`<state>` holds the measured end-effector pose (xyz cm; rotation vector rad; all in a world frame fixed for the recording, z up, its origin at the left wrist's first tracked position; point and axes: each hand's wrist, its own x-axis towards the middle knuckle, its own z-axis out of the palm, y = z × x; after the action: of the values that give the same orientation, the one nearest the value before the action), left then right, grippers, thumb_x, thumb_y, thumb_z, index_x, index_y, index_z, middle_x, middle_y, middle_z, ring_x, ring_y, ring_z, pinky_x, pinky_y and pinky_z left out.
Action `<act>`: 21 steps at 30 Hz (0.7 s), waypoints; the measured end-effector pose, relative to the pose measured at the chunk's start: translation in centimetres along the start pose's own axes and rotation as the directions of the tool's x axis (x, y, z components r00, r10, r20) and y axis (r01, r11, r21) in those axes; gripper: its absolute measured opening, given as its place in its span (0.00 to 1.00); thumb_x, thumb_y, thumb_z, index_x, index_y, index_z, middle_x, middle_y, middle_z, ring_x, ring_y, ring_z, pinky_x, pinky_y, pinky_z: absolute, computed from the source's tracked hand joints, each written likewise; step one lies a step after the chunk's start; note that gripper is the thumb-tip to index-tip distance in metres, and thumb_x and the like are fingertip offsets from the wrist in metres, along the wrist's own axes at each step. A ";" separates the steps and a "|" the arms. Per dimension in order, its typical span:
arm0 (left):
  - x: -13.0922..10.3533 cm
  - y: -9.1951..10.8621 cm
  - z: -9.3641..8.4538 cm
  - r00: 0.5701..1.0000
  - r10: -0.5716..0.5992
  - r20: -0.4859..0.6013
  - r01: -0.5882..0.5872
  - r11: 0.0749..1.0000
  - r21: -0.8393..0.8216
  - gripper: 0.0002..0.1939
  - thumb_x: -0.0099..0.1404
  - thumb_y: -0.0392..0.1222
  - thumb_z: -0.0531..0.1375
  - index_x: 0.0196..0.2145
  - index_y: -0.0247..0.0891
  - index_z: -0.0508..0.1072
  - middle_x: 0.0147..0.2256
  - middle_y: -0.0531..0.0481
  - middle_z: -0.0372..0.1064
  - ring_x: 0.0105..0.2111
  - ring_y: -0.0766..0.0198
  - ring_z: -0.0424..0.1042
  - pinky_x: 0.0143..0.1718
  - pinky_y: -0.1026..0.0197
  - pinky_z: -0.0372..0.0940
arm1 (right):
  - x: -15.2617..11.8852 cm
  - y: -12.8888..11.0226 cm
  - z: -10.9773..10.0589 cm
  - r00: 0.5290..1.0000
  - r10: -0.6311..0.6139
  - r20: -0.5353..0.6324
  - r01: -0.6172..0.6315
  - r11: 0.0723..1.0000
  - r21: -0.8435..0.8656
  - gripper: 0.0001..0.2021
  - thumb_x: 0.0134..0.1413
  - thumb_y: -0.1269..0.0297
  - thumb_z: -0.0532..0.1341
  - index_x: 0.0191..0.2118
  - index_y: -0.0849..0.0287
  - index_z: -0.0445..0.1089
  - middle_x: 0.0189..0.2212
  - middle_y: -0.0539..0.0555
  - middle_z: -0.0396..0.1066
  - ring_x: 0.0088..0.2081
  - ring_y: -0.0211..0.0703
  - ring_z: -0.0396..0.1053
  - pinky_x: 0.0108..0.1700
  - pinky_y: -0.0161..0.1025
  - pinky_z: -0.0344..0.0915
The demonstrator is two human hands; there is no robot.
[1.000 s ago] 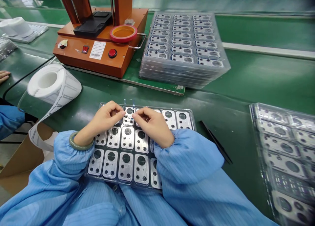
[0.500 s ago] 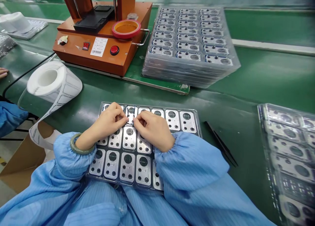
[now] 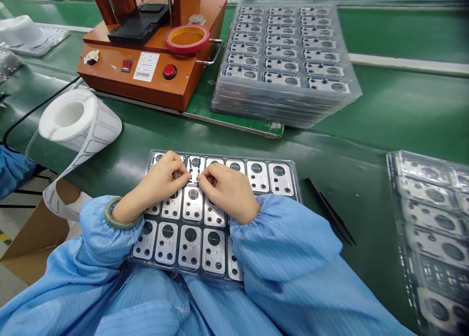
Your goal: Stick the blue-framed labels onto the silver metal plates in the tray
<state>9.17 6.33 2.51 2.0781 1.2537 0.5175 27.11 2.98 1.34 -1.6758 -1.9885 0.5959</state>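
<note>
Gathered blue sleeves (image 3: 289, 233), green bangle (image 3: 121, 224)

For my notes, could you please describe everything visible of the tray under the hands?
The rectangular tray looks like thin clear plastic; its three pocket rows hold silvery plates with dark round spots. It lies on the green bench by the blue gown. The left hand and right hand hide parts; contact is unclear.

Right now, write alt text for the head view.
A person's left hand and right hand, nearly touching, work at a silver plate in the far row of a tray. Black tweezers lie at right; an orange machine and stacked trays stand beyond.
</note>
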 end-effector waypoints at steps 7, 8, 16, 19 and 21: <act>0.0 0.1 0.0 1.000 -0.003 0.001 0.003 1.000 0.020 0.05 0.61 0.39 0.58 0.29 0.37 0.70 0.35 0.50 0.61 0.33 0.66 0.64 0.33 0.62 0.62 | 0.0 0.0 0.1 1.000 0.004 -0.013 -0.004 1.000 -0.012 0.10 0.54 0.65 0.56 0.24 0.58 0.62 0.25 0.47 0.67 0.27 0.35 0.62 0.28 0.35 0.48; 0.0 0.1 0.0 1.000 -0.003 0.000 0.003 1.000 0.027 0.05 0.61 0.39 0.58 0.29 0.37 0.70 0.35 0.50 0.61 0.33 0.66 0.64 0.33 0.62 0.62 | 0.0 0.0 0.2 1.000 0.001 -0.014 -0.002 1.000 -0.014 0.10 0.54 0.65 0.56 0.24 0.58 0.62 0.25 0.47 0.67 0.27 0.35 0.62 0.28 0.35 0.48; -0.1 0.1 0.0 1.000 0.015 0.000 -0.015 0.999 0.052 0.05 0.62 0.38 0.57 0.29 0.37 0.69 0.35 0.50 0.61 0.31 0.67 0.63 0.32 0.62 0.62 | 0.0 0.0 0.2 1.000 -0.012 -0.025 0.012 1.000 -0.013 0.10 0.55 0.65 0.56 0.24 0.59 0.63 0.25 0.47 0.67 0.27 0.35 0.62 0.28 0.35 0.48; -0.1 0.0 0.0 1.000 0.029 0.000 -0.029 0.999 0.046 0.04 0.62 0.38 0.57 0.29 0.37 0.69 0.34 0.50 0.61 0.32 0.67 0.63 0.33 0.63 0.62 | 0.1 0.0 0.2 1.000 -0.010 -0.022 0.010 1.000 -0.011 0.10 0.55 0.65 0.56 0.24 0.59 0.63 0.25 0.47 0.67 0.27 0.35 0.62 0.28 0.35 0.48; -0.1 -0.2 0.0 1.000 0.030 0.010 -0.030 0.999 0.041 0.04 0.62 0.38 0.58 0.29 0.37 0.69 0.35 0.50 0.61 0.32 0.67 0.63 0.32 0.63 0.62 | 0.1 0.0 0.1 1.000 -0.011 -0.016 0.011 1.000 -0.011 0.10 0.55 0.65 0.56 0.24 0.59 0.63 0.25 0.47 0.67 0.27 0.35 0.62 0.28 0.35 0.48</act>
<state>9.01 6.29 2.42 2.1341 1.2397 0.4990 27.00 3.03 1.25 -1.6702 -1.9914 0.5670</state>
